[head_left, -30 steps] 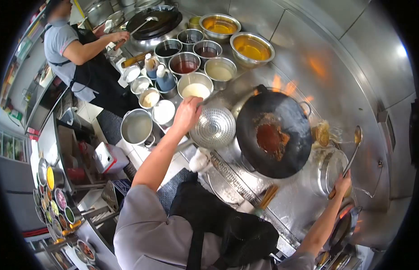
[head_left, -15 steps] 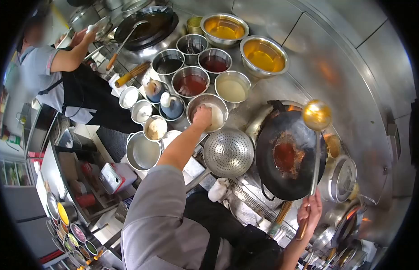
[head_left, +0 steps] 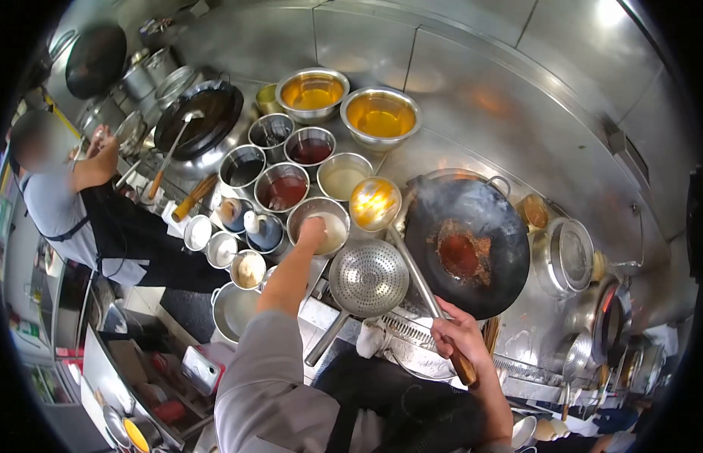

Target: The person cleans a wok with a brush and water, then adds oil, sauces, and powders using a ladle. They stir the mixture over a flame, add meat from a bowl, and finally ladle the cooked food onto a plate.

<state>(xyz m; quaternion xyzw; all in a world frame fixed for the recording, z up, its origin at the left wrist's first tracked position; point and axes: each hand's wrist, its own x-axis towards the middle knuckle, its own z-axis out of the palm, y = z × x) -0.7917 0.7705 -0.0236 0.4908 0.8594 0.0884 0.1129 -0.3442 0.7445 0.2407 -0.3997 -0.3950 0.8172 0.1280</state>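
- Ladle (head_left: 376, 204): cup by the wok's (head_left: 502, 264) ten o'clock, handle toward five.
- Right hand (head_left: 459, 332): grip clamped on the ladle's handle.
- Left hand (head_left: 314, 232): inside the pot (head_left: 336, 231) at the cup's eight o'clock; grip hidden, cannot tell.
- Strainer (head_left: 369, 278): cup's six o'clock.

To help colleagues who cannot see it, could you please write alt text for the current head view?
A person's right hand holds a long ladle beside a black wok of dark red liquid, while their left hand reaches into a metal pot of pale contents. A perforated strainer lies nearby; a co-worker stands at left.
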